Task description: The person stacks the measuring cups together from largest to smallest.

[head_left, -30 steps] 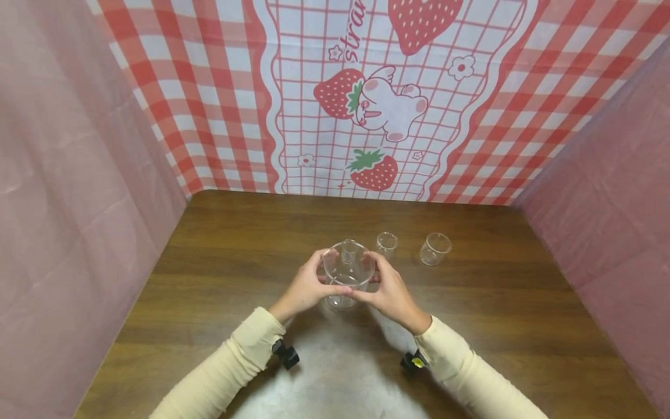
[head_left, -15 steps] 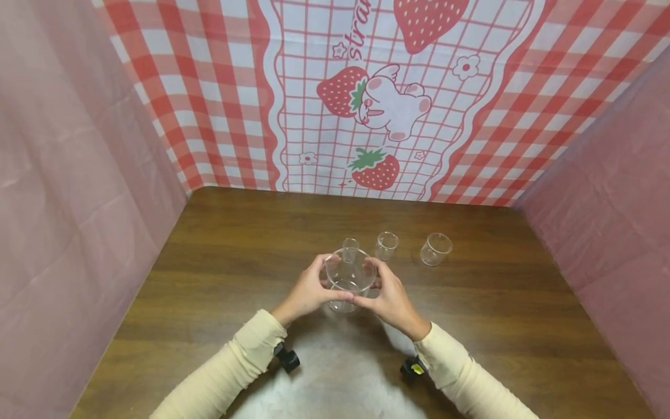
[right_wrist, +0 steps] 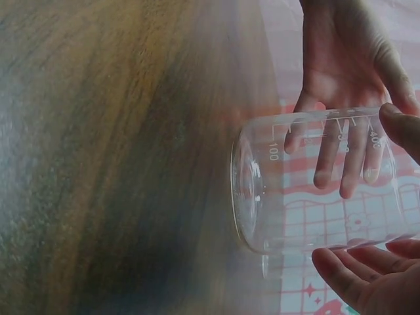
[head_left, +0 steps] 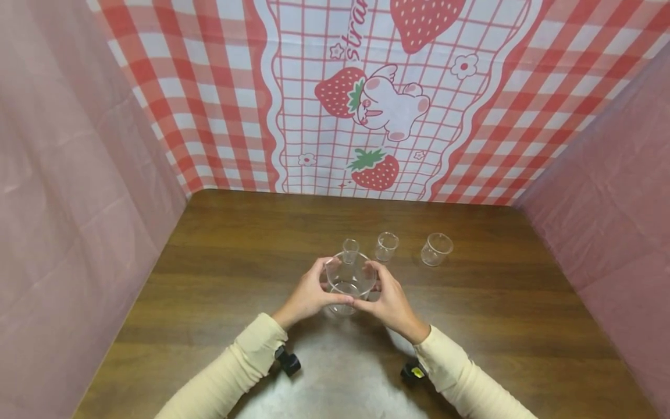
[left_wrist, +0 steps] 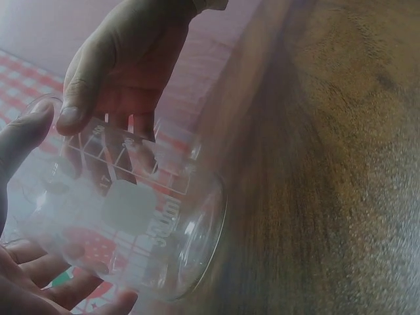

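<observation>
A large clear glass beaker point(head_left: 350, 278) with white graduation marks stands upright between both hands near the table's middle. My left hand point(head_left: 307, 295) grips its left side and my right hand point(head_left: 391, 301) its right, thumbs meeting on the near side and fingers wrapped round toward the back. In the left wrist view, the beaker point(left_wrist: 131, 210) shows a blank white patch and printed scale; its base is close to the tabletop, but I cannot tell whether it touches. The right wrist view shows the beaker point(right_wrist: 302, 184) with fingers on both sides. It looks empty.
Behind it stand three smaller glass beakers: the smallest point(head_left: 350, 249), a middle-sized one point(head_left: 387, 247) and a wider one point(head_left: 437, 250) farther right. The wooden table point(head_left: 235, 244) meets a red-and-white checked cloth point(head_left: 230, 116) at the back, with pink curtains point(head_left: 78, 174) at the sides.
Both hands have brought the large beaker slightly toward the person. The smallest beaker, earlier seen through its glass, now shows mostly above its far rim. The other beakers have stayed put.
</observation>
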`<state>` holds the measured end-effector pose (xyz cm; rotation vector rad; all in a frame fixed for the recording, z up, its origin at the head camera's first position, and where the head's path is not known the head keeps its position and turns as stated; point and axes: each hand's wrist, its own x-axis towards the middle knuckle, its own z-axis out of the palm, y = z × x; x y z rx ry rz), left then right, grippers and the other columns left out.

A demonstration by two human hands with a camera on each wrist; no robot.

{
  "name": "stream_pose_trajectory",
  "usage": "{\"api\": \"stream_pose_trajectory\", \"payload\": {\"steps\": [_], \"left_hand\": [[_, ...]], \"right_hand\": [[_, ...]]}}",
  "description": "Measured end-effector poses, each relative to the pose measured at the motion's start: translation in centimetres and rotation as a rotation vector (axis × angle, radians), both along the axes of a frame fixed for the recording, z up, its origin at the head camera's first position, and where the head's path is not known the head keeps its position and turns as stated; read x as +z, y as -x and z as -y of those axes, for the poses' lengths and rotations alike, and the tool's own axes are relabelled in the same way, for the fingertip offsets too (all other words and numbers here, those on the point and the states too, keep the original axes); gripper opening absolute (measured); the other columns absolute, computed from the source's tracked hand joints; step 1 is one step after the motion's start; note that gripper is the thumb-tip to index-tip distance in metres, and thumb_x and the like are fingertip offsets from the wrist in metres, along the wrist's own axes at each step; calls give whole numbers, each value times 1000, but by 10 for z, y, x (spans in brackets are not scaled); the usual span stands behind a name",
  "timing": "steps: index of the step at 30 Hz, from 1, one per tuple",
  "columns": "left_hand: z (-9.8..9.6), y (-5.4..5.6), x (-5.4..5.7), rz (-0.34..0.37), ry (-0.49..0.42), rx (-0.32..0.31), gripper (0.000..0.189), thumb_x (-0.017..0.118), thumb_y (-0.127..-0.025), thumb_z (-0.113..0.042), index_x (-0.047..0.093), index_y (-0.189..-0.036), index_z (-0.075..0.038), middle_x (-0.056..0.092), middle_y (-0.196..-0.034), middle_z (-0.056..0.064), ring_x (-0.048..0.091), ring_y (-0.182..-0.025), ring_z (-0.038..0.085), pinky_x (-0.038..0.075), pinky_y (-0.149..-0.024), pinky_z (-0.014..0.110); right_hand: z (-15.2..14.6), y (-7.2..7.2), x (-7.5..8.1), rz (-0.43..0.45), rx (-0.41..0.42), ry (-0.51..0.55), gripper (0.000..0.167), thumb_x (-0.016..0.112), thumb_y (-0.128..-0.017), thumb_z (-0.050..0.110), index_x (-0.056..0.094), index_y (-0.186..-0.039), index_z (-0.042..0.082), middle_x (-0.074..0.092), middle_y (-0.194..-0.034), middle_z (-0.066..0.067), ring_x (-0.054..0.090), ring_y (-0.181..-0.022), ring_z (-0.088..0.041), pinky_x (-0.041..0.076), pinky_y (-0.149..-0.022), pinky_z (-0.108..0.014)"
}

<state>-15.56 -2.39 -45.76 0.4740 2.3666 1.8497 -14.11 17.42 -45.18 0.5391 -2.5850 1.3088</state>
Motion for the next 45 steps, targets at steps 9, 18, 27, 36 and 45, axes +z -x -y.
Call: {"api": "stream_pose_trajectory", "payload": {"steps": [9, 18, 27, 36, 45], "left_hand": [[1, 2, -5, -18, 16, -17, 84, 90, -66, -18, 43, -135, -4, 53, -141, 18, 54, -127, 34, 53, -100, 48], [0, 3, -3, -6, 31, -10, 87, 90, -65, -16, 41, -136, -5, 54, -140, 18, 55, -126, 33, 54, -100, 45], [3, 5, -1, -55, 97, -72, 99, 88, -70, -21, 31, -149, -5, 53, -140, 23, 54, -127, 35, 57, -94, 42], [3, 5, -1, -52, 118, -78, 92, 88, -69, -22, 40, -145, -4, 49, -144, 18, 51, -129, 33, 55, -98, 43], [4, 5, -1, -39, 114, -93, 91, 88, -70, -22, 39, -144, -2, 47, -146, 19, 50, -130, 35, 54, -100, 43]], "right_hand": [[-2, -1, -5, -36, 10, -7, 83, 89, -65, 11, 44, -132, -8, 62, -116, -25, 64, -102, -34, 62, -76, -38], [-2, -2, -5, -29, 8, -11, 83, 90, -66, 12, 44, -133, -6, 62, -118, -23, 63, -105, -34, 61, -78, -40], [-4, -2, -6, -49, 9, -25, 83, 90, -64, 11, 45, -132, -6, 61, -118, -23, 63, -103, -35, 61, -75, -41], [-11, 0, 0, -30, 55, -76, 83, 91, -64, 16, 47, -131, -5, 63, -119, -23, 63, -106, -34, 60, -78, -44], [-28, 4, 13, 7, 126, -170, 92, 91, -64, 29, 43, -137, -1, 60, -122, -20, 61, -108, -33, 58, -83, -48]]}}
